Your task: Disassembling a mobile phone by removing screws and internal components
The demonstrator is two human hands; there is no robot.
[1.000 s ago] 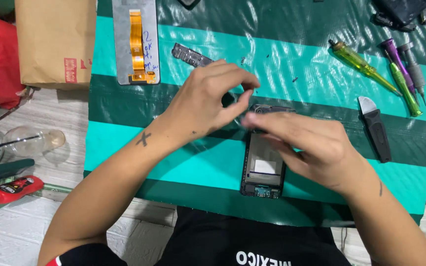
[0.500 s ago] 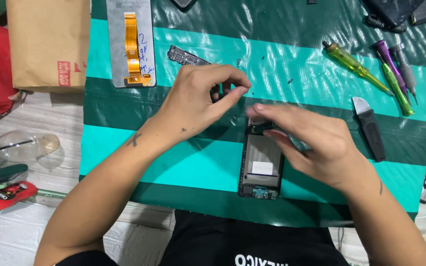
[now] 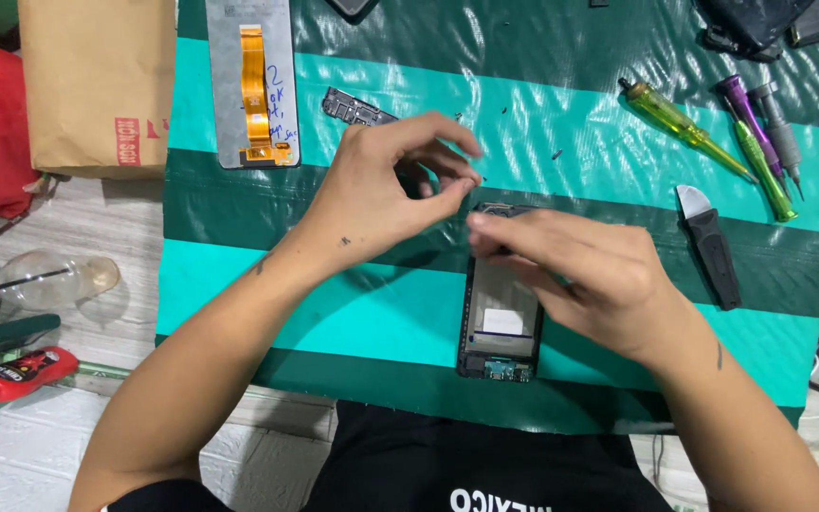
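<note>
Opened phone frame [image 3: 500,327] flat on striped mat [image 3: 239,294], top end under right hand [image 3: 585,275] fingers; left hand [image 3: 381,190] fingers pinched narrow just above it.

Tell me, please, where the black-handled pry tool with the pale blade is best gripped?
Grip the black-handled pry tool by its long black handle, probably coming from above with the right hand: it lies flat on the striped green mat, blade pointing away.

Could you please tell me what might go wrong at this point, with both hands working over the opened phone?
The left hand and right hand pinch something too small to see above the opened phone frame; it could drop and vanish on the striped mat. Loose specks, perhaps screws, lie nearby and might be swept off. The right hand's fingers may press exposed parts.
</note>
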